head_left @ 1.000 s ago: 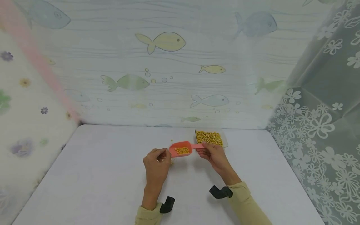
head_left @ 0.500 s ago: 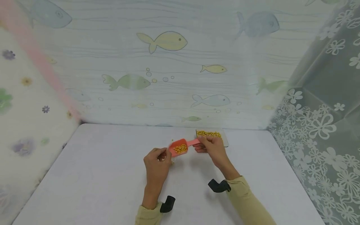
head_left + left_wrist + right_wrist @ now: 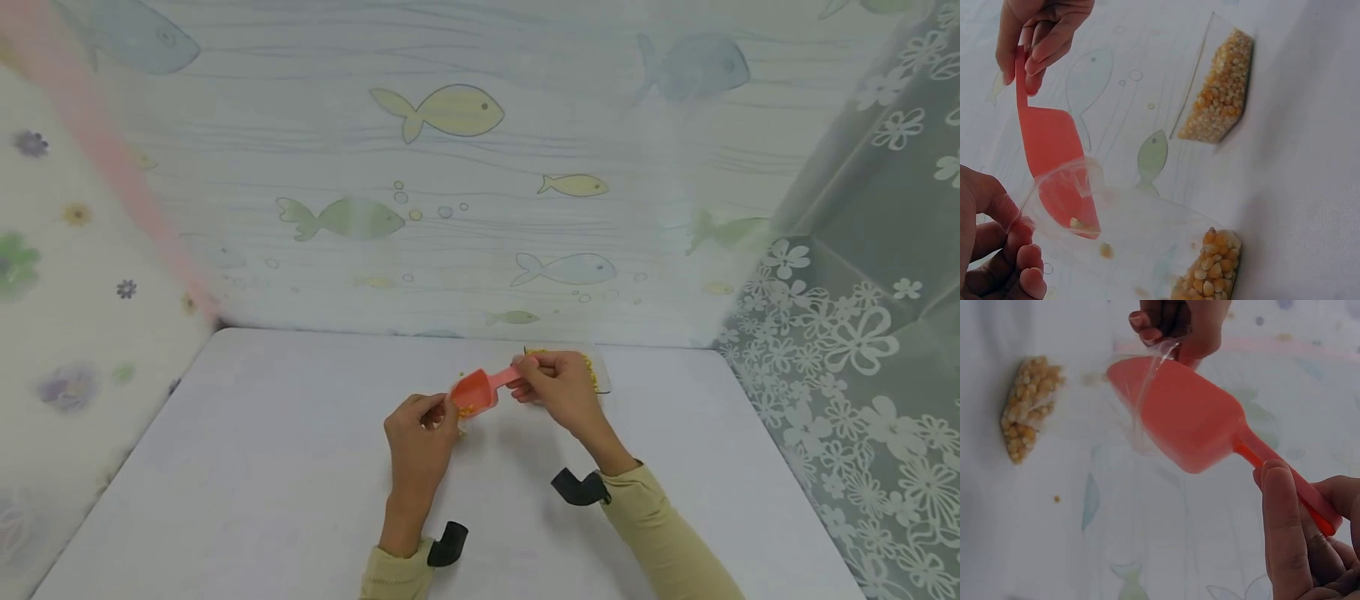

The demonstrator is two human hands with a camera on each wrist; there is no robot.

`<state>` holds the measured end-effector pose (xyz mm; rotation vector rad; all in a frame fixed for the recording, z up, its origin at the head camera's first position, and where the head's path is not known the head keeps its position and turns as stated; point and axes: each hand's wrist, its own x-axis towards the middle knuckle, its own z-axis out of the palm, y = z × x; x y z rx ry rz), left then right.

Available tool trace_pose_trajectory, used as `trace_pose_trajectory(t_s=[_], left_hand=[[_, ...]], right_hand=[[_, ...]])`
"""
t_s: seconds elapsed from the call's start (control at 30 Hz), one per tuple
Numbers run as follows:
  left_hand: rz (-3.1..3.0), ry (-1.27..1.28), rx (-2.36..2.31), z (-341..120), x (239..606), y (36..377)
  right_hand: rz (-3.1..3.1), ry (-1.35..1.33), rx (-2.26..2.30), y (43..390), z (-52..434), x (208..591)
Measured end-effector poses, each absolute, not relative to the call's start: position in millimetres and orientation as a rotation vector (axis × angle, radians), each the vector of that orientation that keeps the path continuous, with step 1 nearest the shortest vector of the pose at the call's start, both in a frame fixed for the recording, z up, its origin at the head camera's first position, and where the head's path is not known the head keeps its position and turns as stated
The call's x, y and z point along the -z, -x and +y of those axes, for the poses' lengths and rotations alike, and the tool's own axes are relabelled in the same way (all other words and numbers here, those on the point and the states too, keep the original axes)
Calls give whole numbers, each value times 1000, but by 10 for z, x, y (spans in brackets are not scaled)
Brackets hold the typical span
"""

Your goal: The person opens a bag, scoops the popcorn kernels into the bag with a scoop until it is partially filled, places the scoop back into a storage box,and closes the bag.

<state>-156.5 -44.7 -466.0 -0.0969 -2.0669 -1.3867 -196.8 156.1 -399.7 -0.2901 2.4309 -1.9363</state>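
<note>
My right hand (image 3: 527, 377) pinches the handle of a red plastic scoop (image 3: 474, 392) and tips its mouth down to the left. The scoop (image 3: 1054, 150) pokes into the open top of a clear plastic bag (image 3: 1147, 231), whose rim my left hand (image 3: 437, 413) pinches and holds up. Corn kernels (image 3: 1207, 272) lie heaped in the bag's bottom, one kernel (image 3: 1105, 250) is falling, and a last few sit at the scoop's lip. In the right wrist view the scoop (image 3: 1179, 415) shows its underside below my left hand (image 3: 1166, 328).
A clear tray of corn kernels (image 3: 1219, 87) stands on the white table (image 3: 262, 467) just behind my right hand, mostly hidden in the head view. A loose kernel (image 3: 1056, 499) lies on the table. Patterned curtains close in the back and both sides.
The right hand lifted the scoop's handle and tipped the scoop from level to mouth-down; its kernels slid out into the bag. The left hand stayed put, holding the bag.
</note>
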Motion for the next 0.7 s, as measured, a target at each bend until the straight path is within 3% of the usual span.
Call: trace_pose_trajectory(t_s=[0.7], left_hand=[[-2012, 106, 1381, -491, 4683, 1579]], right_hand=[[2576, 371, 1920, 1760, 1442, 3953]])
